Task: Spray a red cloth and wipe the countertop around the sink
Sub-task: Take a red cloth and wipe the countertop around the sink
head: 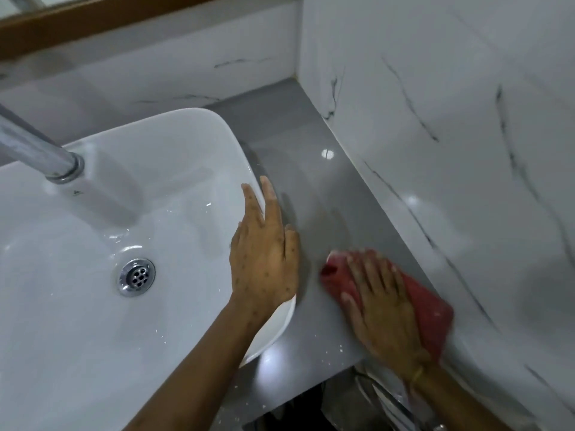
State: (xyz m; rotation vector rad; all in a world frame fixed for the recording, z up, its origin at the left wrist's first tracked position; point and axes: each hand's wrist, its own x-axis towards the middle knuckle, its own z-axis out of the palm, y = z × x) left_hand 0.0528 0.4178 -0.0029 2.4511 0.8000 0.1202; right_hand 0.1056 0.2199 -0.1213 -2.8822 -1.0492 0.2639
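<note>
A red cloth [431,309] lies flat on the grey countertop [286,132], right of the white sink [174,144] and close to the front edge. My right hand [382,306] presses down on the cloth with fingers spread, blurred by motion. Resting on the sink's right rim is my left hand [264,259], fingers apart and pointing away from me, holding nothing. No spray bottle is in view.
A chrome faucet spout [40,150] reaches over the basin from the left, above the drain [137,276]. A white marble-patterned wall [451,150] bounds the narrow counter strip on the right and at the back. Chrome fittings [392,402] show below the counter's front edge.
</note>
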